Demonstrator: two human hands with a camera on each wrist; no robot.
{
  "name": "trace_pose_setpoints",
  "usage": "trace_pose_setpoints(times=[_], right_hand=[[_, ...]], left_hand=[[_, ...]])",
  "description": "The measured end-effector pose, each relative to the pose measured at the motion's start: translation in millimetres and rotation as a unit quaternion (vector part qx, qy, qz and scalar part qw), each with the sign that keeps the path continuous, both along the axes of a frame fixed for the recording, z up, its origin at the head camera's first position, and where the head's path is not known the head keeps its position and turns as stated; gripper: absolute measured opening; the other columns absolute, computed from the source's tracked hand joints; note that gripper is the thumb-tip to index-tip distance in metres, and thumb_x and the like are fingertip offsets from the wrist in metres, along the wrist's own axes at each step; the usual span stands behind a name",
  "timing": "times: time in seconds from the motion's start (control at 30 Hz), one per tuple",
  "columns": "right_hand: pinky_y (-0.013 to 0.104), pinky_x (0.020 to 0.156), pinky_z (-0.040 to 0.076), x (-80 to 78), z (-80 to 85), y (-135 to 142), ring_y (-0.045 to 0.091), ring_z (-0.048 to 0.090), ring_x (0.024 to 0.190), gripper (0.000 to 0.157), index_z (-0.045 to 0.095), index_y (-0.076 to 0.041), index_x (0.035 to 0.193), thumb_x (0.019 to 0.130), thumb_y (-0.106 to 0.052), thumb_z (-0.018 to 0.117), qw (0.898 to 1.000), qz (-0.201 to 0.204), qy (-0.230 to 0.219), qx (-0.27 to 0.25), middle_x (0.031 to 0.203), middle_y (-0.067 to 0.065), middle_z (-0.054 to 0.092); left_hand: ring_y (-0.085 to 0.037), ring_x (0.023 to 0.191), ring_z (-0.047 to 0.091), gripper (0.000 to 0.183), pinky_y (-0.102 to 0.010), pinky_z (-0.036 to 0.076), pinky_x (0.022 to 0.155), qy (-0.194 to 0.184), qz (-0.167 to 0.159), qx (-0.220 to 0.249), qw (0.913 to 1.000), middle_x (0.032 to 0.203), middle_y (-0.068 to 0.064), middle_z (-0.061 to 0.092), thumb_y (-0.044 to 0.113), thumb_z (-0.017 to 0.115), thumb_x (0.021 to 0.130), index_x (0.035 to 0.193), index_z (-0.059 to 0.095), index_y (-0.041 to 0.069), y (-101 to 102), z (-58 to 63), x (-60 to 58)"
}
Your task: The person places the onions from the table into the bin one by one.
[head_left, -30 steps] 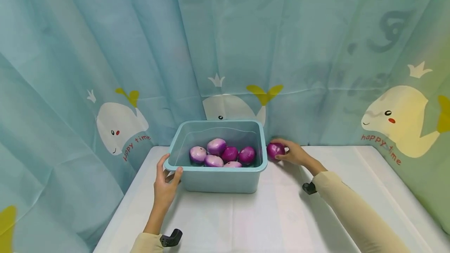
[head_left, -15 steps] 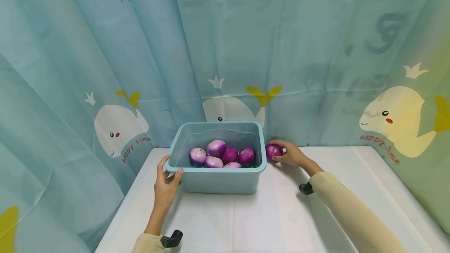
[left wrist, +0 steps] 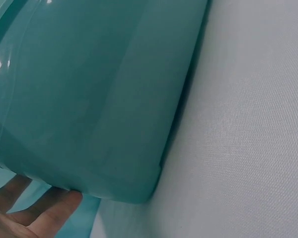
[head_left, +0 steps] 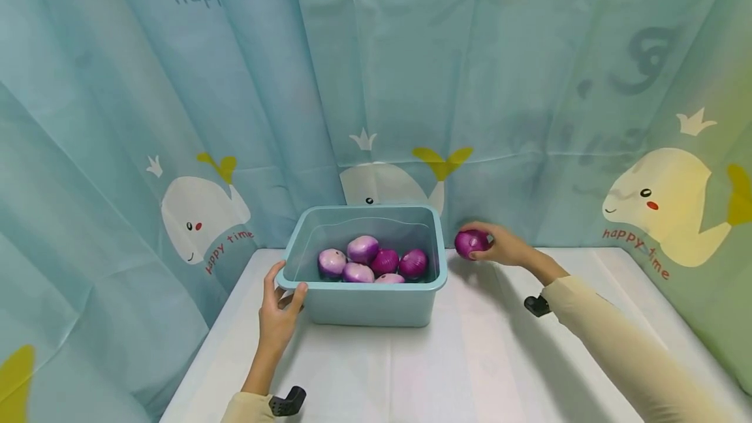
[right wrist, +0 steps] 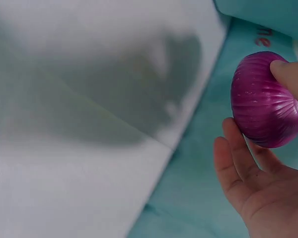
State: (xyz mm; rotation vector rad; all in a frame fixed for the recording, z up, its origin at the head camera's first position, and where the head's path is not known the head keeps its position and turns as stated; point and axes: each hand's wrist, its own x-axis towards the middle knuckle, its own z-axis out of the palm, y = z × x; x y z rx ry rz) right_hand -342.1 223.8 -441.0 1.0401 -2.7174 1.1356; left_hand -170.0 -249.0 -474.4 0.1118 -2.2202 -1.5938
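A purple onion (head_left: 470,244) is held in my right hand (head_left: 506,247), to the right of the bin. In the right wrist view the thumb lies on top of this ribbed onion (right wrist: 263,106) and the fingers support it from the other side. Its shadow on the cloth lies apart from it, so it is off the table. My left hand (head_left: 276,318) grips the front left corner of a blue-green plastic bin (head_left: 370,305), thumb on the front, fingers along the left side. Inside lie several purple onions (head_left: 363,249), some darker, some paler; the front rim hides part of one.
A white cloth covers the table (head_left: 470,358). Behind it hangs a blue curtain (head_left: 529,109) with printed whales, close to the bin's back and to the right hand. The bin's side wall (left wrist: 99,99) fills much of the left wrist view.
The right hand first shifts slightly left with the onion, then lifts it off the table and moves a little right. The left hand and the bin stay in place.
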Motion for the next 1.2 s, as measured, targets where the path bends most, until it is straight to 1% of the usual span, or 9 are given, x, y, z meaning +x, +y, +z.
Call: trace_pose_setpoints(times=[0.13, 0.23, 0.4, 0.53, 0.6, 0.73, 0.87, 1.03, 1.2], right_hand=[[0.035, 0.078, 0.057, 3.5, 24.6, 9.7, 0.030, 0.064, 0.095, 0.056, 0.061, -0.003, 0.134, 0.084, -0.004, 0.084, 1.000, -0.002, 0.008, -0.003, 0.127, 0.025, 0.061], [0.029, 0.073, 0.056, 5.5, 41.4, 15.4, 0.024, 0.066, 0.085, 0.055, 0.061, -0.004, 0.135, 0.085, -0.007, 0.084, 1.000, -0.009, 0.016, -0.001, 0.125, 0.025, 0.062], [0.028, 0.070, 0.056, 9.7, 70.0, 20.3, 0.021, 0.068, 0.077, 0.056, 0.063, -0.009, 0.136, 0.084, -0.008, 0.085, 0.999, -0.036, 0.037, 0.006, 0.124, 0.023, 0.064], [0.030, 0.070, 0.056, 11.4, 87.2, 22.9, 0.026, 0.070, 0.082, 0.058, 0.063, -0.012, 0.137, 0.084, -0.010, 0.086, 0.997, -0.057, 0.054, 0.011, 0.128, 0.020, 0.064], [0.031, 0.072, 0.056, 11.5, 93.2, 24.7, 0.029, 0.070, 0.086, 0.059, 0.062, -0.012, 0.139, 0.085, -0.011, 0.086, 0.996, -0.060, 0.063, 0.014, 0.131, 0.021, 0.063], [0.036, 0.075, 0.057, 11.9, 100.5, 27.3, 0.032, 0.071, 0.088, 0.060, 0.062, -0.013, 0.140, 0.085, -0.013, 0.086, 0.995, -0.068, 0.069, 0.020, 0.131, 0.020, 0.064], [0.040, 0.076, 0.057, 13.0, 103.0, 28.6, 0.031, 0.071, 0.089, 0.061, 0.061, -0.015, 0.141, 0.085, -0.015, 0.086, 0.994, -0.077, 0.068, 0.030, 0.131, 0.018, 0.064], [0.042, 0.075, 0.056, 14.5, 101.2, 29.0, 0.033, 0.071, 0.092, 0.061, 0.061, -0.017, 0.141, 0.086, -0.019, 0.086, 0.994, -0.083, 0.054, 0.037, 0.132, 0.019, 0.063], [0.041, 0.075, 0.056, 14.7, 97.8, 29.1, 0.032, 0.071, 0.091, 0.060, 0.061, -0.017, 0.141, 0.086, -0.020, 0.086, 0.994, -0.083, 0.057, 0.035, 0.130, 0.019, 0.064]], left_hand=[[-0.047, 0.117, 0.062, 0.066, -0.028, 0.056, 0.080, -0.002, -0.003, 0.005, 1.0000, 0.151, -0.028, 0.046, 0.025, 0.067, 0.101, 0.157, 0.032, 0.029, -0.4, 0.8, 0.2], [-0.047, 0.117, 0.062, 0.066, -0.028, 0.055, 0.081, -0.004, -0.001, 0.006, 1.0000, 0.151, -0.028, 0.046, 0.026, 0.067, 0.101, 0.157, 0.032, 0.030, -0.2, 1.1, 0.6], [-0.048, 0.117, 0.062, 0.066, -0.028, 0.056, 0.081, -0.002, 0.000, 0.001, 1.0000, 0.152, -0.028, 0.045, 0.026, 0.066, 0.101, 0.157, 0.032, 0.029, 0.7, 2.0, 0.4], [-0.048, 0.116, 0.062, 0.065, -0.027, 0.056, 0.080, 0.000, 0.001, 0.001, 1.0000, 0.151, -0.028, 0.046, 0.025, 0.066, 0.101, 0.157, 0.032, 0.029, 1.0, 1.7, -0.2], [-0.048, 0.117, 0.062, 0.066, -0.026, 0.055, 0.079, 0.001, -0.001, 0.003, 1.0000, 0.151, -0.028, 0.046, 0.025, 0.066, 0.101, 0.157, 0.032, 0.028, 1.1, 1.2, -0.5], [-0.048, 0.118, 0.062, 0.066, -0.025, 0.055, 0.079, 0.005, -0.006, 0.004, 1.0000, 0.151, -0.028, 0.046, 0.024, 0.066, 0.102, 0.158, 0.032, 0.028, 1.1, 0.2, -0.5], [-0.048, 0.118, 0.062, 0.066, -0.025, 0.055, 0.079, 0.007, -0.008, 0.005, 0.9999, 0.151, -0.028, 0.046, 0.024, 0.066, 0.102, 0.158, 0.032, 0.028, 0.9, 0.2, 0.5], [-0.047, 0.117, 0.062, 0.066, -0.023, 0.054, 0.078, 0.004, -0.006, 0.008, 0.9999, 0.150, -0.028, 0.047, 0.025, 0.066, 0.102, 0.158, 0.032, 0.028, 0.6, 2.0, 2.6], [-0.047, 0.117, 0.062, 0.067, -0.022, 0.054, 0.078, 0.004, -0.009, 0.009, 0.9999, 0.149, -0.029, 0.048, 0.024, 0.066, 0.102, 0.158, 0.031, 0.028, 1.3, 3.9, 3.0]])
